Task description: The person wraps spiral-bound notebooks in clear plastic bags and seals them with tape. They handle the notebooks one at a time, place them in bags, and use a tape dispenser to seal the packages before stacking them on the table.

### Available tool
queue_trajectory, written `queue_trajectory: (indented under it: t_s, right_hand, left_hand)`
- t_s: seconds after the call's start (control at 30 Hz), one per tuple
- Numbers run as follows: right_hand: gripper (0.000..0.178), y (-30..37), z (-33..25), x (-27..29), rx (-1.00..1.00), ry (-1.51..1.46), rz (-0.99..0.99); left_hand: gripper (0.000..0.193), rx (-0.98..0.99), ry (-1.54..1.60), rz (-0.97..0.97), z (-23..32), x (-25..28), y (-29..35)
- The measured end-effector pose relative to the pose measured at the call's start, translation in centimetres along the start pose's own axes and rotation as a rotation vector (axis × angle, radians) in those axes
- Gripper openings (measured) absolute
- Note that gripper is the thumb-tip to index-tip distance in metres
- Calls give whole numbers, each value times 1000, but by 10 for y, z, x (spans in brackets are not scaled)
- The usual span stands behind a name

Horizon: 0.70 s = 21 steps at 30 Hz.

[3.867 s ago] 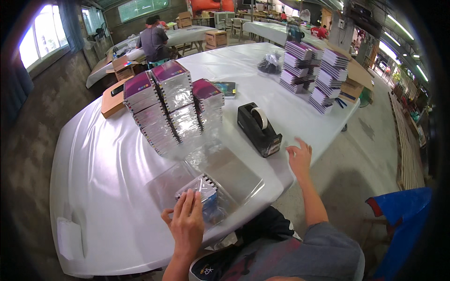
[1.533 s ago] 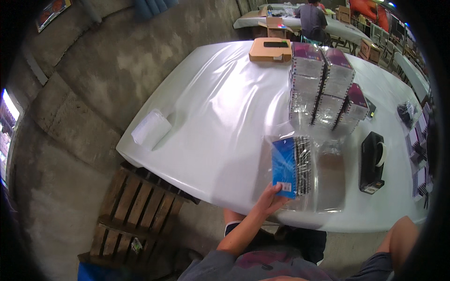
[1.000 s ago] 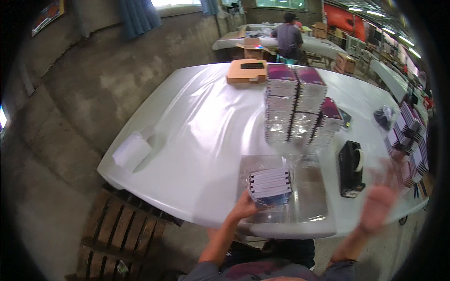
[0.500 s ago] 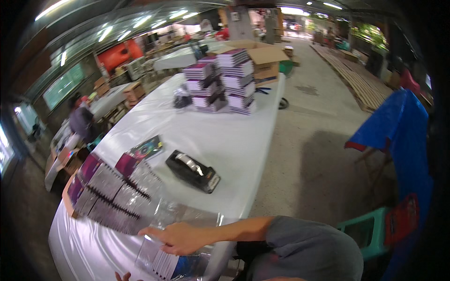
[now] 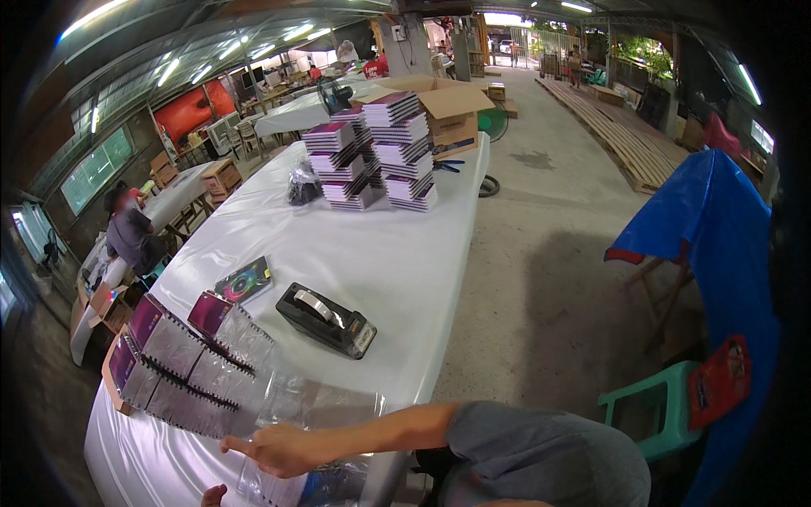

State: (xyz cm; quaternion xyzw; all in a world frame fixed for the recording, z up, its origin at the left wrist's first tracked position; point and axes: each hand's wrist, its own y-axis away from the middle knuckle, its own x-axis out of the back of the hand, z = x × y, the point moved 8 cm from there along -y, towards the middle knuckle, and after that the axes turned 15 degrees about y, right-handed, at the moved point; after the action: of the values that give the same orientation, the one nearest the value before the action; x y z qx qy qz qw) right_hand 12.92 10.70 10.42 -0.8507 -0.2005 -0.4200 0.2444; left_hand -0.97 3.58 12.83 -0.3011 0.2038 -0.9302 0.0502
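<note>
My right hand (image 5: 279, 449) reaches leftward over a clear plastic bag (image 5: 338, 404) near the table's front edge. Its index finger is stretched out and the others are bent, with nothing plainly held. Only a fingertip or thumb of my left hand (image 5: 214, 495) shows at the lower edge. Below my right hand is more clear plastic, with a blue and white item (image 5: 314, 485) partly hidden by my forearm. To the left, spiral-bound notebooks (image 5: 198, 372) with purple tops lie overlapping in clear wrapping. Beyond my right hand stands a black tape dispenser (image 5: 326, 321).
A dark packet with a coloured ring design (image 5: 245, 280) lies on the white-covered table (image 5: 372, 253). Tall stacks of notebooks (image 5: 404, 156) stand at the far end by an open carton (image 5: 456, 127). Right are a green stool (image 5: 650, 410) and blue tarp (image 5: 718, 228). A person (image 5: 133, 232) sits far left.
My right hand has shifted slightly left and down over the plastic. Less of my left hand shows. The whole view has turned a little, moving the table items left.
</note>
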Motion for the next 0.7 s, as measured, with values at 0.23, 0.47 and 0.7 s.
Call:
queue_trajectory:
  t_s: [0.23, 0.47, 0.7]
  right_hand:
    - [64, -7, 2, 17, 113, -200, 102]
    - [63, -15, 11, 19, 128, -349, 55]
    - [62, 7, 66, -1, 13, -675, 13]
  left_hand:
    - [55, -241, -154, 29, 1, 4, -4]
    - [56, 36, 285, -6, -51, 3, -2]
    - [49, 248, 630, 401, -58, 23, 29]
